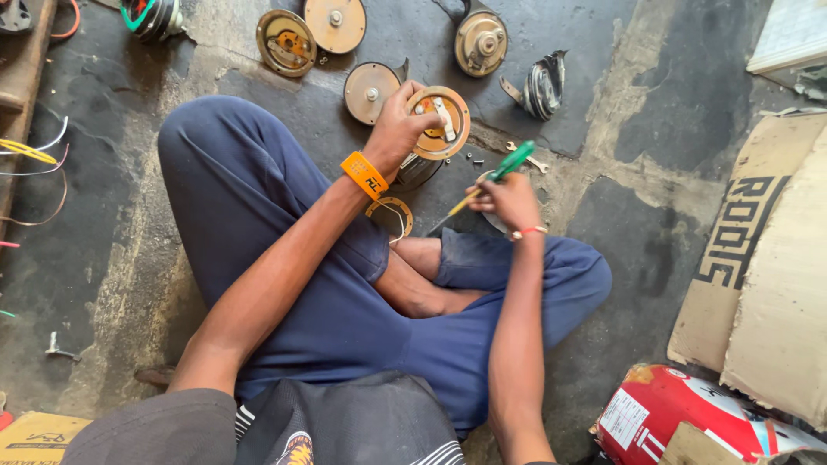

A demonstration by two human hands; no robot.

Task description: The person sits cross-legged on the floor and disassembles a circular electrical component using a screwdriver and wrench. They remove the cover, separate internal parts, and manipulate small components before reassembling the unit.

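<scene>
While the person sat cross-legged on the dark floor [655,103], the left hand [398,129] gripped a round orange-and-metal horn unit [441,122], fingers curled over its rim, held just above the floor in front of the knees. The right hand [510,200] pinched one green-handled screwdriver [491,179], fingers pressed together around the shaft, tip pointing down-left. Four more round horn units lay on the floor beyond: two [286,41] [335,23] at top centre, one [370,91] just beside the left hand, one [481,40] further right. One black ribbed part [543,84] sat right of them. One orange wristband [364,175] on the left wrist. Cardboard sheets [767,258] lay at right, one red can [680,418] below them.
</scene>
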